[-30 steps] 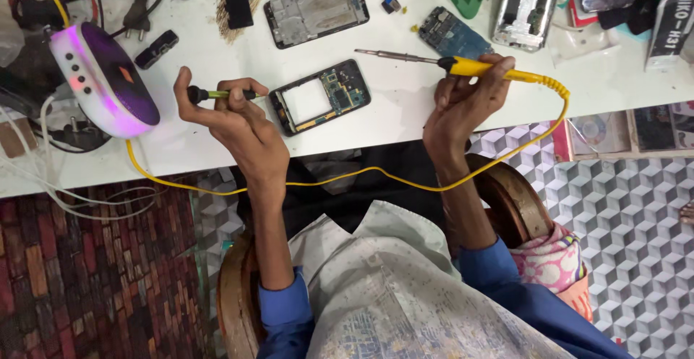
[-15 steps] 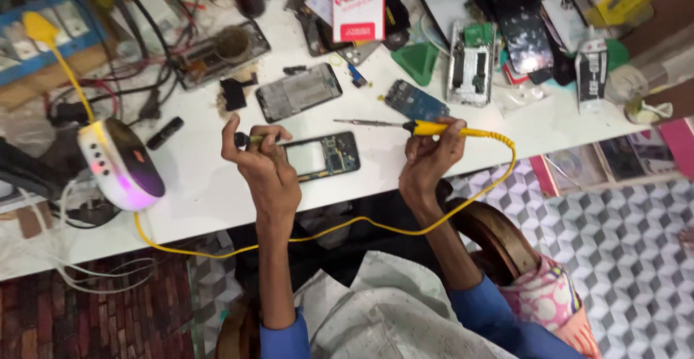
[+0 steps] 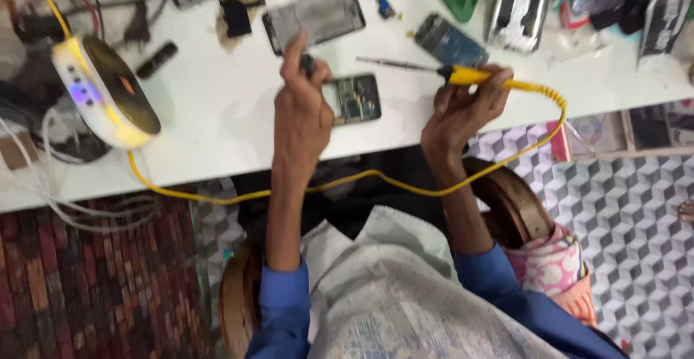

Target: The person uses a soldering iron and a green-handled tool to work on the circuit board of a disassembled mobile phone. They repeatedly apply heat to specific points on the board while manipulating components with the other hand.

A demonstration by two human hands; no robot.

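Right hand (image 3: pixel 463 109) grips soldering iron (image 3: pixel 463 75) pen-style, tip clear of the open phone (image 3: pixel 354 99); left hand (image 3: pixel 300 106) pinches a small dark tool (image 3: pixel 308 62) above it.

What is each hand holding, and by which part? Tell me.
The right hand grips the soldering iron by its yellow handle, tip pointing left. The left hand pinches a small dark tool; which part cannot be told.
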